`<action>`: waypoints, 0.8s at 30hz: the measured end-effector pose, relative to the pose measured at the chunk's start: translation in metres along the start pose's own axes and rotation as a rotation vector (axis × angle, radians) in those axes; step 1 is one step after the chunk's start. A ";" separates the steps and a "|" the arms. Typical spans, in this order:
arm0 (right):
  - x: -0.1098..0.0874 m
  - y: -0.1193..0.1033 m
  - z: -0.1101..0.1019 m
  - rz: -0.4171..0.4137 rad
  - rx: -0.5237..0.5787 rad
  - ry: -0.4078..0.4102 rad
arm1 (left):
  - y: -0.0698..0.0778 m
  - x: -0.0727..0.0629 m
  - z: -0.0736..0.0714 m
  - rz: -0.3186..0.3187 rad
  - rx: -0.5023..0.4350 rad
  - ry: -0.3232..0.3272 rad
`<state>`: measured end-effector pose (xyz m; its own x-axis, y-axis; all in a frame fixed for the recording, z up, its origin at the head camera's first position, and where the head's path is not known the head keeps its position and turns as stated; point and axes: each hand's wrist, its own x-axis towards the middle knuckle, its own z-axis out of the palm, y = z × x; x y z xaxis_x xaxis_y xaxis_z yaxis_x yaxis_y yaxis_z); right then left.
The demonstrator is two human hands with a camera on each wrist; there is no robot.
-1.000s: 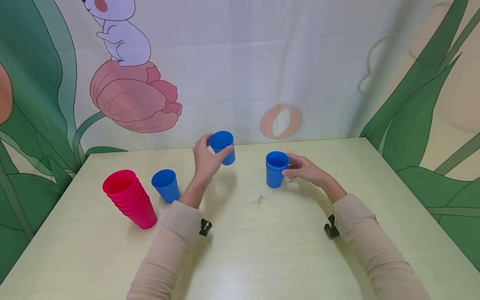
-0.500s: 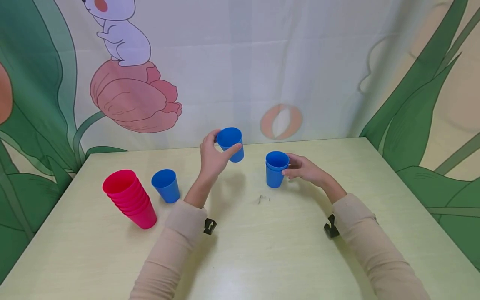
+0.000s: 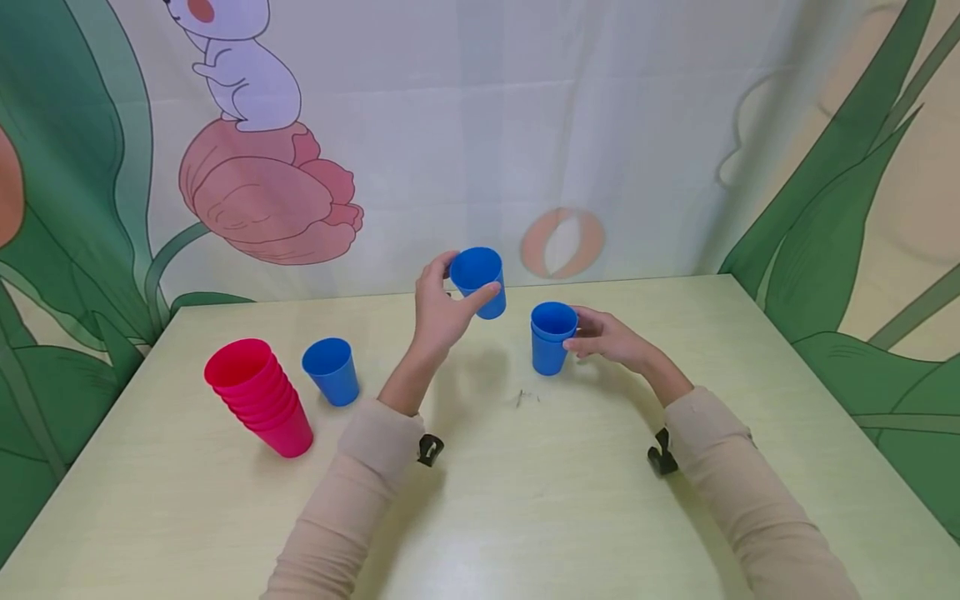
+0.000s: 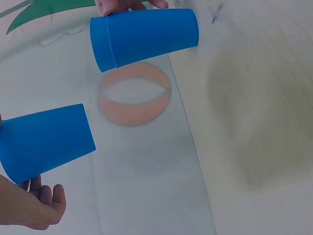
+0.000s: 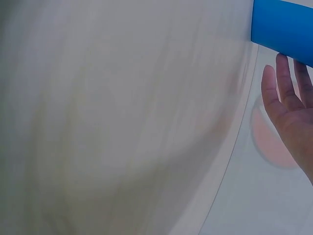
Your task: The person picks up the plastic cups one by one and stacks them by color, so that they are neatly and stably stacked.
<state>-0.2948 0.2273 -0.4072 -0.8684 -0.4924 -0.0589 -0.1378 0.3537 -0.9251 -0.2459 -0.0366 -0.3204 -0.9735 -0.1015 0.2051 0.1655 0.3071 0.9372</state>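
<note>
My left hand point(image 3: 441, 315) grips a single blue cup point(image 3: 477, 270) between thumb and fingers, held upright in the air above the table's far side. To its right, two nested blue cups point(image 3: 550, 357) stand upright, the upper rim showing just above the lower one. My right hand point(image 3: 611, 340) holds this pair from the right side, thumb in front and fingers behind. In the left wrist view the single cup point(image 4: 46, 142) and the nested pair point(image 4: 146, 36) are a short gap apart. The right wrist view shows part of the nested cups point(image 5: 283, 29) over my fingers.
Another blue cup point(image 3: 332, 372) stands on the table point(image 3: 570, 517) at left. Beside it is a stack of several nested pink-red cups point(image 3: 258, 396). Small dark marks point(image 3: 527, 397) show on the tabletop. A printed curtain point(image 3: 637, 125) hangs behind the table's far edge.
My left hand has carried its blue cup to the right and slightly up, closer to the nested pair. My right hand and the cups on the table have stayed in place.
</note>
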 end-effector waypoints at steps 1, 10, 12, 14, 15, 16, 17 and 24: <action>0.000 0.000 0.000 0.000 0.000 0.000 | 0.000 0.000 0.001 0.005 -0.001 -0.003; 0.000 0.000 0.000 0.011 0.004 0.004 | 0.001 0.000 0.015 0.055 -0.018 -0.026; 0.000 0.000 0.000 0.014 0.008 0.001 | 0.001 0.000 0.018 0.063 -0.020 -0.033; 0.000 0.000 0.000 0.018 0.008 0.001 | 0.002 -0.001 0.021 0.068 -0.019 -0.040; 0.000 0.000 0.000 0.019 0.008 0.002 | 0.003 -0.001 0.023 0.073 -0.020 -0.042; 0.000 0.000 0.000 0.016 0.007 0.000 | 0.003 -0.001 0.024 0.078 -0.021 -0.044; 0.000 0.000 0.000 0.014 0.006 0.000 | 0.003 -0.001 0.026 0.081 -0.021 -0.047; 0.000 -0.001 0.000 -0.001 0.010 -0.010 | 0.007 -0.002 0.033 0.092 -0.014 -0.063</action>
<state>-0.2948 0.2274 -0.4062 -0.8633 -0.5008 -0.0622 -0.1334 0.3453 -0.9290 -0.2482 -0.0031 -0.3239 -0.9619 -0.0133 0.2731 0.2569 0.2989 0.9191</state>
